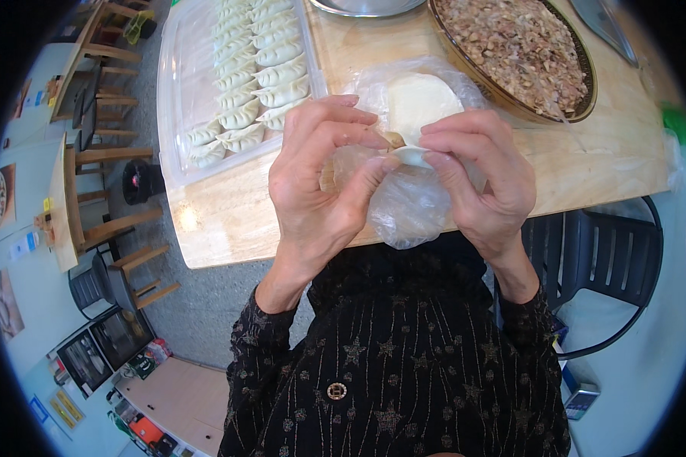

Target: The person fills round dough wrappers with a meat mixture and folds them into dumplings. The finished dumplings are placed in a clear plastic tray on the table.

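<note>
Between my two hands is a small dumpling [413, 156] of white dough. My left hand [326, 165] pinches its left end with thumb and forefinger. The thumb and fingers of my right hand [480, 165] press its right end. A bit of brownish filling shows by my left fingertips. Just beyond the hands, a stack of round dough wrappers [423, 100] lies on a clear plastic bag [407, 220], which spreads under my hands to the table edge. Pleated dumplings [280, 52] stand in two rows in a clear plastic tray [186, 85] at the left.
A large bowl [584, 105] of chopped filling [514, 48] stands at the far right of the wooden table [223, 220]. A metal plate [369, 5] lies at the back. Below the table's right side is a black chair [617, 257]. Other tables and chairs stand at the left.
</note>
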`<state>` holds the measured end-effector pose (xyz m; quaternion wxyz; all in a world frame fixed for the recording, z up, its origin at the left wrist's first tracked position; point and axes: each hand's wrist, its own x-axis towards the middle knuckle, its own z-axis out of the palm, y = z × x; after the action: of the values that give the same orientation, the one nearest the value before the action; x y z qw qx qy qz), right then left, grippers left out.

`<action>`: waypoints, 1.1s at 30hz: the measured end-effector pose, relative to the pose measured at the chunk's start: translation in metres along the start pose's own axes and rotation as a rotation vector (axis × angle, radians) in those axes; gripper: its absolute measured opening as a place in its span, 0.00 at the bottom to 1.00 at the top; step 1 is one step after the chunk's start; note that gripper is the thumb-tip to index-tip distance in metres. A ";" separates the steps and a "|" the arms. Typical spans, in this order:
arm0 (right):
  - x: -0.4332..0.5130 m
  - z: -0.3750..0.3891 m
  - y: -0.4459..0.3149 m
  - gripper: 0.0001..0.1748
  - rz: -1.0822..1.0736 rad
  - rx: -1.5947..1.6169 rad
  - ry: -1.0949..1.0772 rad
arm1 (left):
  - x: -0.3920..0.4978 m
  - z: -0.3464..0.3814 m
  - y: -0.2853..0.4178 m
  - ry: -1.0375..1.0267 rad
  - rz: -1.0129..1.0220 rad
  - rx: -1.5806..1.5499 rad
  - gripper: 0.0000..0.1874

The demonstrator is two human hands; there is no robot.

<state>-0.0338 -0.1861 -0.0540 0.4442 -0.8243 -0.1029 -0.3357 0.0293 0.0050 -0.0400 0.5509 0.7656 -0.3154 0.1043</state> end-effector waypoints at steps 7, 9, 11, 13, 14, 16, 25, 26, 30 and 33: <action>0.002 -0.001 -0.001 0.09 0.008 0.026 -0.025 | 0.004 0.001 0.000 -0.080 0.094 0.125 0.10; 0.002 -0.002 -0.001 0.09 -0.001 0.020 -0.034 | 0.005 0.000 0.002 -0.091 0.122 0.117 0.11; 0.002 -0.003 0.000 0.09 -0.014 0.013 -0.045 | 0.006 0.000 0.003 -0.108 0.145 0.128 0.10; 0.002 -0.004 0.002 0.09 -0.040 0.003 -0.066 | 0.007 0.000 0.004 -0.131 0.163 0.153 0.10; 0.003 -0.005 0.003 0.09 -0.048 0.002 -0.078 | 0.008 0.001 0.004 -0.124 0.142 0.135 0.10; 0.003 -0.006 0.005 0.09 -0.076 0.009 -0.076 | 0.009 0.003 0.004 -0.110 0.102 0.092 0.11; 0.002 -0.007 0.003 0.15 -0.038 0.051 -0.078 | 0.013 0.007 0.002 -0.133 0.142 0.121 0.13; 0.002 -0.007 0.002 0.16 -0.038 0.052 -0.079 | 0.012 0.006 0.003 -0.148 0.101 0.117 0.12; 0.001 -0.006 0.002 0.16 -0.051 -0.019 -0.080 | 0.009 0.006 0.003 -0.141 0.093 0.098 0.12; 0.000 -0.004 0.003 0.14 -0.039 -0.008 -0.047 | 0.005 0.004 0.002 -0.067 0.075 0.050 0.12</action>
<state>-0.0342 -0.1915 -0.0544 0.4318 -0.8315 -0.1280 -0.3252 0.0312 -0.0013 -0.0371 0.5165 0.7698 -0.3595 0.1069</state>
